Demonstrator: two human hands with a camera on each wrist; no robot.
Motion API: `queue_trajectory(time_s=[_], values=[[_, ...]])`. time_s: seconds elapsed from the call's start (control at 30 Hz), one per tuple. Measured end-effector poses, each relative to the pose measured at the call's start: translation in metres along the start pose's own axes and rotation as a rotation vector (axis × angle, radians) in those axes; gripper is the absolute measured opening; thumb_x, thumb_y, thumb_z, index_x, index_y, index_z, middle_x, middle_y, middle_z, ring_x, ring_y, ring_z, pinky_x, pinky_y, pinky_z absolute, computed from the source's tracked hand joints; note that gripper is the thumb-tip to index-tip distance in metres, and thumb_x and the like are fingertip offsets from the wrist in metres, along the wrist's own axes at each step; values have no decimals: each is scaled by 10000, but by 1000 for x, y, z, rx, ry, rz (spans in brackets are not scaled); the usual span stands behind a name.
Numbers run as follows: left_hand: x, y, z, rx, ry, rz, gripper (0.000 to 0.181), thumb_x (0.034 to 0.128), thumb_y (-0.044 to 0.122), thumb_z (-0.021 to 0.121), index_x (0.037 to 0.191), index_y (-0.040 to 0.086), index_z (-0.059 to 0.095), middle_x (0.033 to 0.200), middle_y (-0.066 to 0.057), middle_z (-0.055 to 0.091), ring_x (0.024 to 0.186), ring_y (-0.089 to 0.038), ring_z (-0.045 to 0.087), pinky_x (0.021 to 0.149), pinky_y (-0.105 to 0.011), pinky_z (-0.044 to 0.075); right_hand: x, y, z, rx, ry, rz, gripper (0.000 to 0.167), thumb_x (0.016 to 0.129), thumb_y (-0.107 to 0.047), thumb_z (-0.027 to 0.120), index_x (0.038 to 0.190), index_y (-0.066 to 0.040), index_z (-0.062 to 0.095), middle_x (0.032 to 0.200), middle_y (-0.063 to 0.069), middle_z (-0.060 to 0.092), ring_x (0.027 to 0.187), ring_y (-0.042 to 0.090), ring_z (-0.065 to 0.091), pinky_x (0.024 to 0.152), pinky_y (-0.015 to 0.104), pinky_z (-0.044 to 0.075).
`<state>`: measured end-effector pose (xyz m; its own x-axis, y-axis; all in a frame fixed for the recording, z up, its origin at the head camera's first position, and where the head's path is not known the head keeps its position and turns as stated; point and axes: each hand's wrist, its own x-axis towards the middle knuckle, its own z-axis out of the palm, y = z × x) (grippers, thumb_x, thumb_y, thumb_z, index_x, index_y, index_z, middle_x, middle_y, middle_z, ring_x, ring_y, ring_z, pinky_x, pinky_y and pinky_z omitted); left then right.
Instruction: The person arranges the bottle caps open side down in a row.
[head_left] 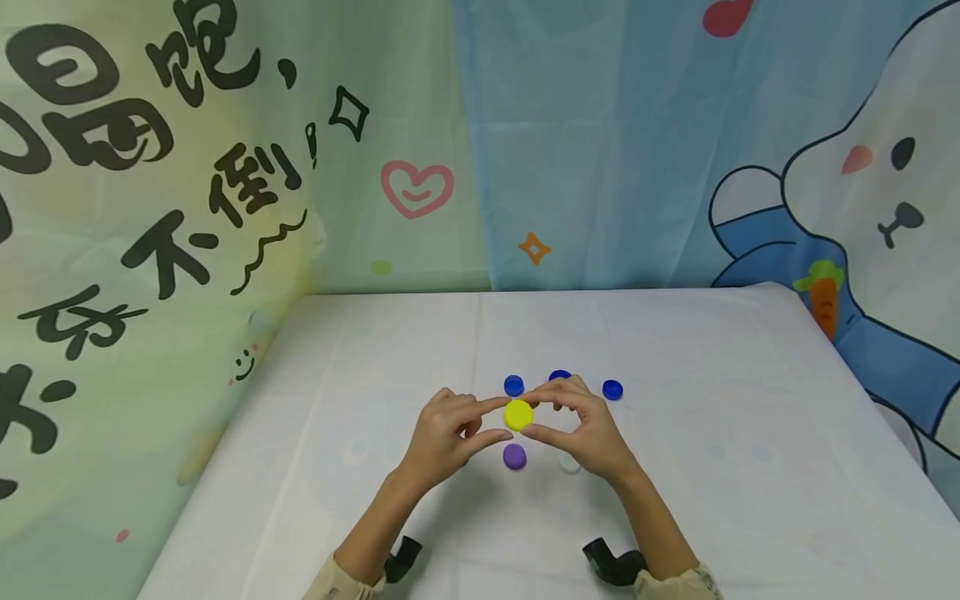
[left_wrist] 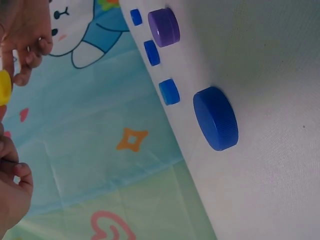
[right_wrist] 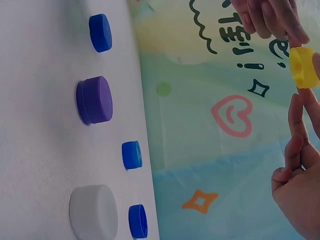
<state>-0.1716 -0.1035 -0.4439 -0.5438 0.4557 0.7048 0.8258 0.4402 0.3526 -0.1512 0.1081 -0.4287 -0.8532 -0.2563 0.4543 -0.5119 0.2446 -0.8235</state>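
The yellow cap (head_left: 518,414) is held above the white-covered bench (head_left: 300,467), between both hands. Fingers: the left hand (head_left: 450,429) pinches its left edge, the right hand (head_left: 588,429) its right edge; neither hand is clearly nearer. The cap is round, without long axis, flat face toward the head camera. Below rest a purple cap (head_left: 514,457), a white cap (right_wrist: 94,212) and blue caps (left_wrist: 216,120). A printed curtain (head_left: 585,167) stands behind.

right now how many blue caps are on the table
4: far row's left cap, middle cap and right cap; a fourth, the near-left cap, sits left of the purple cap, mostly hidden by the left hand in the head view.
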Motion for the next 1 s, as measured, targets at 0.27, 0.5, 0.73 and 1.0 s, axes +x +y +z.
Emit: queue_trajectory(time_s=[0.27, 0.5, 0.73, 1.0], values=[[2, -12, -5, -46, 18, -72, 297, 776, 289, 740, 997, 92, 723, 534, 84, 383, 521, -49, 338, 590, -243, 314, 10, 27, 14, -52, 26, 15, 327, 725, -132, 793, 1040, -106, 707, 934, -25, 634, 874, 149, 431, 719, 294, 368], [5, -48, -11, -72, 2, -205, 272, 737, 161, 778, 996, 99, 721, 547, 100, 403, 514, -52, 363, 598, -296, 329, 37, 38, 38, -144, 105, 95, 315, 747, -316, 771, 1011, -151, 724, 926, 1, 630, 851, 139, 421, 714, 356, 374], [0, -90, -8, -37, -122, -383, 257, 773, 171, 752, 1004, 65, 717, 545, 75, 442, 496, -72, 386, 484, -249, 347, 66, 64, 68, -339, 45, 191, 316, 763, -328, 748, 1014, -139, 724, 861, 14, 626, 804, 174, 433, 712, 329, 350], [-11, -118, 4, 46, -371, -584, 275, 769, 213, 756, 1001, 70, 721, 552, 48, 486, 490, -76, 393, 457, -209, 314, 77, 92, 91, -590, -144, 276, 309, 752, -365, 749, 982, -159, 740, 818, 4, 623, 773, 174, 444, 710, 339, 317]])
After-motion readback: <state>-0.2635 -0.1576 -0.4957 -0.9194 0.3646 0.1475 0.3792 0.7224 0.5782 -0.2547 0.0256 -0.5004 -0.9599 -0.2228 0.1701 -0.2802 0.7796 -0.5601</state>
